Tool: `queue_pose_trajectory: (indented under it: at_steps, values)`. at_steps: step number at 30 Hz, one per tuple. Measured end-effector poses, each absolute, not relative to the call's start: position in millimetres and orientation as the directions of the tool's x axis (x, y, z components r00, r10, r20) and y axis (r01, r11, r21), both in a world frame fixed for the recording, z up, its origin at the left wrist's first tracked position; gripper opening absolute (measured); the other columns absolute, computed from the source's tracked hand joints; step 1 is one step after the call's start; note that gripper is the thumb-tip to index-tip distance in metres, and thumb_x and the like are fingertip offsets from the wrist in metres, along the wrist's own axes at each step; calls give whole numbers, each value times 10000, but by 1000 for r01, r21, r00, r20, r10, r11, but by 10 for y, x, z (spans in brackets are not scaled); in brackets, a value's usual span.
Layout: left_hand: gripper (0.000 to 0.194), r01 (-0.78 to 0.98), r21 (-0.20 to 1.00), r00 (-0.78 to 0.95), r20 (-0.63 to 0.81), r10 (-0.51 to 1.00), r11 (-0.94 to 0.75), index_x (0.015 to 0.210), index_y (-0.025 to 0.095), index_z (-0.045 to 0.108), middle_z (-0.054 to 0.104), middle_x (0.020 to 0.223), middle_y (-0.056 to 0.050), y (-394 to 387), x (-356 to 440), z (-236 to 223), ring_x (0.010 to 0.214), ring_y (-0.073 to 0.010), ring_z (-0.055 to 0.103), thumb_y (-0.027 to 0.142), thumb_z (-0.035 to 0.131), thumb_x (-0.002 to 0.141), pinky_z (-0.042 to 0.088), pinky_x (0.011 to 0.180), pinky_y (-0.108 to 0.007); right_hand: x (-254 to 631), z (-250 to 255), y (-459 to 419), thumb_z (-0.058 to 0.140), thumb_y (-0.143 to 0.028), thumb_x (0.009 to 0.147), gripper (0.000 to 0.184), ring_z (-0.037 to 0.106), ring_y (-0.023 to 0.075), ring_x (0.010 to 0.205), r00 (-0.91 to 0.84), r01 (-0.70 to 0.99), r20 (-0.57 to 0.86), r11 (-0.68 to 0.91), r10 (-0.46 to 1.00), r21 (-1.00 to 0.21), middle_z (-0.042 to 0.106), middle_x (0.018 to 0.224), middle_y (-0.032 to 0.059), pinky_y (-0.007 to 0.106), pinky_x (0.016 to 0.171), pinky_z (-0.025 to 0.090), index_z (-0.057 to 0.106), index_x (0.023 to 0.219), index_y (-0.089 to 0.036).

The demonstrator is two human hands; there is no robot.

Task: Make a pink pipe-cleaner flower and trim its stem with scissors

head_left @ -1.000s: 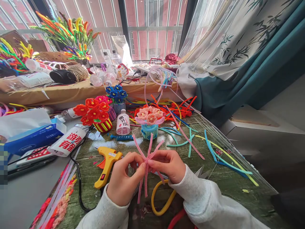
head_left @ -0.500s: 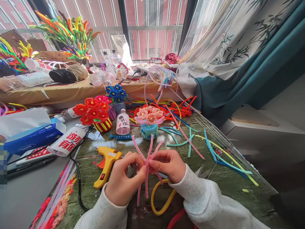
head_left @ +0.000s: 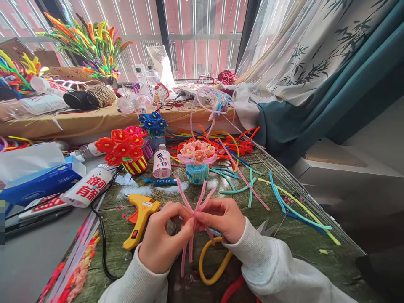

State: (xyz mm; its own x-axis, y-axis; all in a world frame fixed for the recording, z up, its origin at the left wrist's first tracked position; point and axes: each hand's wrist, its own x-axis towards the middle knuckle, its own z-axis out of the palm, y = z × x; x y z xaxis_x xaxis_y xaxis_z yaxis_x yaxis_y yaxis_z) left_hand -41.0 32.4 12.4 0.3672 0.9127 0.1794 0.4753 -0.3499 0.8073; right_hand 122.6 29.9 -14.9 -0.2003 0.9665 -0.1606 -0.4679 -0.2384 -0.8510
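Observation:
Several pink pipe cleaners (head_left: 202, 194) cross at one point and fan out like a star above the table. My left hand (head_left: 168, 235) pinches them at the crossing between thumb and forefinger. From the other side my right hand (head_left: 222, 219) pinches the same spot, its thumb almost touching the left one. Loose ends point up past the fingers and hang down below them. Beside my left hand lies a yellow hot glue gun (head_left: 142, 216). Under my right hand a yellow pipe cleaner loop (head_left: 203, 273) rests on the table. A scissor blade (head_left: 263, 227) shows behind my right wrist.
Pots of red flowers (head_left: 121, 147), blue flowers (head_left: 153, 125) and pink flowers (head_left: 198, 152) stand ahead, near a small bottle (head_left: 162, 162). Loose blue and green pipe cleaners (head_left: 280, 198) lie to the right. A black cord (head_left: 103, 240) runs down the left, beside a labelled bottle (head_left: 90, 185).
The upper and lower pink ends have tilted slightly, the middle upper one leaning to the right. Both hands keep their pinch at nearly the same place.

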Motion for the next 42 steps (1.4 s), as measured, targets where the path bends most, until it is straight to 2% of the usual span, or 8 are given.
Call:
queue_pose_trajectory:
  at_steps: [4,7,12,18,29,33,36,42]
  values:
    - [152,447,849,223,200,954,-282,772,182,624,647,707,-12,325,-374,110,651,-153,561,332,627,791,472,606,-267,1236,-143,287,883,-351,540,293,695,165,552,-105,-480,-143,-176,984,-859,739,630,47,275,579,594,738,665,-129]
    - [231,374,906,131,161,978,-199,886,180,634,683,767,-17,331,-360,89,653,-152,598,357,683,747,498,599,-253,1241,-155,271,856,-367,600,274,717,198,626,-56,-476,-115,-127,992,-870,758,698,64,306,623,606,742,705,-141]
    - [233,192,980,199,4,980,-43,780,159,687,697,722,-26,303,-297,109,677,-157,634,390,670,760,510,614,-230,1219,-144,262,844,-335,631,221,738,227,687,-19,-459,-11,-19,1000,-888,770,724,65,329,687,620,741,713,-158]
    - [184,-3,997,35,-74,997,74,712,152,702,670,652,1,230,-186,156,623,-121,592,322,743,657,475,585,-191,1193,-157,243,843,-311,615,191,734,205,661,64,-360,75,93,995,-928,767,707,50,275,656,610,744,693,-167]
    - [167,-8,999,53,-41,998,42,730,142,719,678,650,-19,218,-178,116,599,-136,594,287,733,649,478,550,-219,1247,-157,242,789,-343,689,193,670,160,573,55,-98,209,213,976,-972,729,656,31,253,571,564,729,707,-160]
    - [143,79,995,52,49,997,-53,761,154,728,682,642,-16,206,-195,84,542,-126,576,273,719,683,464,508,-225,1261,-153,252,782,-391,691,244,652,160,556,46,-31,199,200,979,-979,718,648,39,251,534,538,717,694,-155]
    - [90,257,940,44,220,975,-224,762,169,728,685,637,-7,208,-231,47,546,-127,586,245,705,720,472,538,-235,1274,-165,264,783,-431,677,290,659,169,556,25,-29,151,152,988,-988,712,635,44,260,544,535,708,678,-151]
    - [59,515,512,260,671,694,-688,810,160,695,674,672,-11,265,-301,47,582,-110,596,135,642,806,480,561,-213,1323,-161,297,833,-420,606,318,680,188,580,-95,-205,-10,-29,995,-978,717,632,45,286,582,559,714,697,-139]
